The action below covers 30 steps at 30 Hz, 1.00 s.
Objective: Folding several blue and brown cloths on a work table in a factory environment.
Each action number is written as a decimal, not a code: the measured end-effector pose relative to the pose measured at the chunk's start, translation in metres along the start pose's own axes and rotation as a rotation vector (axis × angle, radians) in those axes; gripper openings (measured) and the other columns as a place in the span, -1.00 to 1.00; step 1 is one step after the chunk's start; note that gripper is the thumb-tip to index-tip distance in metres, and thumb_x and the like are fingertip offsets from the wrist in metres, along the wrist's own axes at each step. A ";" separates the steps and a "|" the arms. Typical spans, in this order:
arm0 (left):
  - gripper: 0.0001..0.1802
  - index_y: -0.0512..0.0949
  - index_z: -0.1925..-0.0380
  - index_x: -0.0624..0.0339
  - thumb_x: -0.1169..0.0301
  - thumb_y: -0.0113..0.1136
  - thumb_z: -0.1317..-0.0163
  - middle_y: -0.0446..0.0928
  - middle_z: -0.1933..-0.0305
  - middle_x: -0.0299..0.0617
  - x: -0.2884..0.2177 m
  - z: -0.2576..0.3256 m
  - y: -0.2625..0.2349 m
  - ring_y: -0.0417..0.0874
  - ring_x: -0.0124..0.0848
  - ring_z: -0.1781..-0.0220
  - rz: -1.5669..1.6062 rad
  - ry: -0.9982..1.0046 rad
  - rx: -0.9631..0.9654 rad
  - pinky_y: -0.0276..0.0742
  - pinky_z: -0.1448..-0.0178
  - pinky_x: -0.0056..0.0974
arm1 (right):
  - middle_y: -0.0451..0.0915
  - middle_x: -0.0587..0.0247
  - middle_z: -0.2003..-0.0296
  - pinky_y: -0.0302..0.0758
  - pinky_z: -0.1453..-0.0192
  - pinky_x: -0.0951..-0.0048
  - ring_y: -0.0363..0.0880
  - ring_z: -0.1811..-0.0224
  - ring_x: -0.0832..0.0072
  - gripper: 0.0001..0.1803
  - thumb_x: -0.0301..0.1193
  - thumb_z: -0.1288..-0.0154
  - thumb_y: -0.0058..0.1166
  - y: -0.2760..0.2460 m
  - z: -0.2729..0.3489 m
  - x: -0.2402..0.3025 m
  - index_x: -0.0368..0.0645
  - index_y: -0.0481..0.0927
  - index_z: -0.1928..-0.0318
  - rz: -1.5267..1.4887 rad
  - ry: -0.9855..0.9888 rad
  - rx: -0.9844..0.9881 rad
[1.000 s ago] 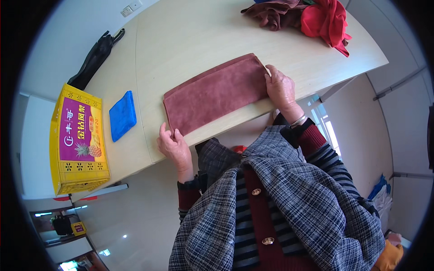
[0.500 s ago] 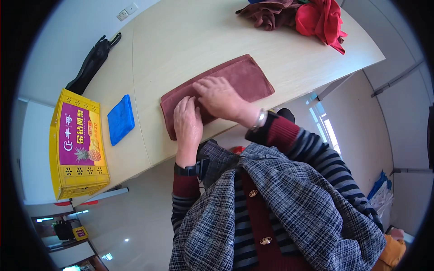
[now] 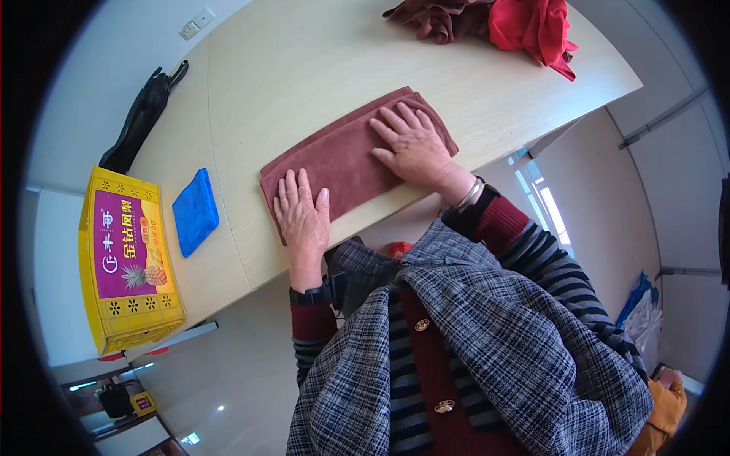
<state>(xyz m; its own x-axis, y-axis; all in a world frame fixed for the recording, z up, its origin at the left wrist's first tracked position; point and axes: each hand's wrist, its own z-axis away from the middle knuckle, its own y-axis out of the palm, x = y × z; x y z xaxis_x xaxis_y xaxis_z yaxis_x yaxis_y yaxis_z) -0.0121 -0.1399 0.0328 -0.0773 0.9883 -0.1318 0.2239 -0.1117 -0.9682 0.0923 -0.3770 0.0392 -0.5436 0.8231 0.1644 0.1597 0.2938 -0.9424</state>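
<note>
At the far left a yellow printed carton (image 3: 131, 262) sits on the corner of the pale wooden table (image 3: 304, 68), with a small folded blue cloth (image 3: 195, 210) just beside it and a black bag (image 3: 141, 118) lying farther back along the table's edge. Next comes the work itself: a dusty-red towel (image 3: 342, 152) lies near the front edge of the table, already folded into a long, neat band, its layered edges showing along the far side, though how many layers it has is hard to make out from this angle. The left hand (image 3: 303, 213) rests flat on the towel's near left end, fingers straight and together, gripping nothing. The right hand (image 3: 414, 144) lies spread, palm down, on the right half, pressing the cloth rather than holding it. Judging by this, the lengthwise folds look done and the band is being smoothed; a crosswise fold may be what is left. The towel is directly under both palms, stretching between them and a little beyond the right fingertips. At the far right corner, well apart, wait a crumpled maroon cloth (image 3: 437, 19) and a bright red cloth (image 3: 536, 26), touching one another and not yet folded.
</note>
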 end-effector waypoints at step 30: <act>-0.30 0.19 -0.52 -0.09 -0.12 -0.17 -0.50 0.08 -0.61 -0.02 -0.003 -0.024 -0.001 0.00 0.00 -0.64 -0.010 0.025 0.024 -0.15 -0.62 0.19 | 0.26 0.14 -0.47 -0.05 -0.62 0.01 0.06 -0.57 0.08 -0.34 0.07 -0.51 -0.19 0.007 -0.029 -0.002 -0.01 0.34 -0.45 -0.041 -0.092 0.021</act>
<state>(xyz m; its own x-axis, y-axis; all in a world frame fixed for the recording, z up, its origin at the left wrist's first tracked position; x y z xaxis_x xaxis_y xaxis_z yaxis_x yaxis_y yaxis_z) 0.0111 -0.1401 0.0388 -0.0552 0.9916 -0.1168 0.1995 -0.1037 -0.9744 0.1181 -0.3622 0.0406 -0.6227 0.7622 0.1767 0.1190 0.3154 -0.9415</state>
